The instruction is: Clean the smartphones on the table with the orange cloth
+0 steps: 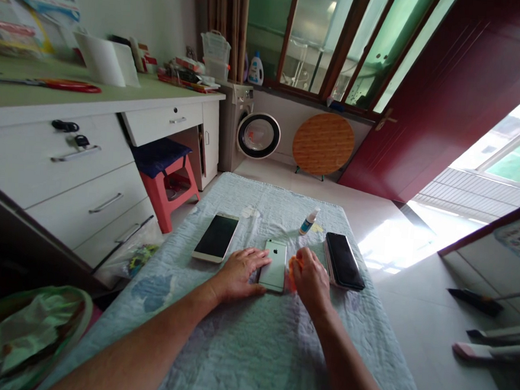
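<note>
We steady a silver phone and bring an orange cloth to its edge.

From the head view, our left hand (239,272) lies flat, fingers spread, against the left side of the silver phone (274,265), which rests back-up on the quilted table cover (250,337); our right hand (311,277) is curled, pinching the orange cloth (291,272) at the phone's right edge; we judge wiping is under way, and next calls for firm, even strokes; a small spray bottle (308,221) lies just beyond, contents unclear; a gold phone (216,236) and a dark phone (343,260) flank us.
</note>
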`<state>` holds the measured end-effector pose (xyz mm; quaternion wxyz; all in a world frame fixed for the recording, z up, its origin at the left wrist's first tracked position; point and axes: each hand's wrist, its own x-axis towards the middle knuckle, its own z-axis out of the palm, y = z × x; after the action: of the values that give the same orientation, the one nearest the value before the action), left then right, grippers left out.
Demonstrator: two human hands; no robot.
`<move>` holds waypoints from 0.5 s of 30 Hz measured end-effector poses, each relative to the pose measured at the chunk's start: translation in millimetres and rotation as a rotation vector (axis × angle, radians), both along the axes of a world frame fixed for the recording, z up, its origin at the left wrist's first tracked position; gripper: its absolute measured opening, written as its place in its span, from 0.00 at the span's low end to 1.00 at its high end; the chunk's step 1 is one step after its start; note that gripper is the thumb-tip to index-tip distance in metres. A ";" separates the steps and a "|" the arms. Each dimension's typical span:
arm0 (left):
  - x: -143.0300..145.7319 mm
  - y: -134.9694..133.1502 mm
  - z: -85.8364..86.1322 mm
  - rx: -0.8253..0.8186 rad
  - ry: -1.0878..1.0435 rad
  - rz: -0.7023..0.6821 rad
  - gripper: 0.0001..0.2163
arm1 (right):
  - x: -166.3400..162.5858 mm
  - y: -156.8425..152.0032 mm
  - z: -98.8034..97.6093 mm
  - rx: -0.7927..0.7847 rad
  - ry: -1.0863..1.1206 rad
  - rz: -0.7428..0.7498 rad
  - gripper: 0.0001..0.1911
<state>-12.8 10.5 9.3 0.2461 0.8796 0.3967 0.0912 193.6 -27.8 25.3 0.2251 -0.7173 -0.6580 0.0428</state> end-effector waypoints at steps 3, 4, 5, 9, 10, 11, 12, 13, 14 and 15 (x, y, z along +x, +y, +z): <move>0.0 0.0 -0.2 -0.002 -0.005 0.008 0.34 | -1.8 9.5 -5.5 0.023 -0.022 -0.035 0.11; 0.1 -0.1 -0.2 -0.001 -0.006 0.009 0.34 | -2.0 10.9 -7.1 0.020 -0.032 -0.019 0.12; 0.3 -0.2 -0.3 0.001 -0.006 0.010 0.34 | -2.1 11.4 -8.7 0.020 -0.045 0.003 0.11; 1.0 -1.1 0.2 0.012 -0.002 0.009 0.33 | -0.1 9.0 -15.7 0.039 -0.088 0.069 0.09; 1.1 -1.3 0.5 0.013 0.000 0.011 0.33 | 0.7 9.0 -17.9 0.043 -0.079 0.077 0.09; 1.2 -1.5 0.7 0.012 0.002 0.012 0.33 | 1.6 9.6 -20.2 0.047 -0.059 0.083 0.10; 1.2 -1.5 0.7 0.010 0.003 0.013 0.33 | 2.4 10.9 -22.5 0.052 -0.031 0.089 0.11; 1.2 -1.4 0.6 0.009 0.003 0.013 0.33 | 3.0 12.6 -24.4 0.061 0.002 0.096 0.12; 1.2 -1.2 0.3 0.009 0.001 0.013 0.33 | 3.5 14.5 -25.9 0.075 0.039 0.103 0.13; 1.1 -0.9 -0.2 0.009 -0.002 0.012 0.34 | 3.6 16.3 -26.8 0.094 0.081 0.111 0.13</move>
<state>-11.7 9.6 9.1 0.2419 0.8782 0.4015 0.0953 197.2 -11.4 -1.4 0.2823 -0.6661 -0.6883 0.0531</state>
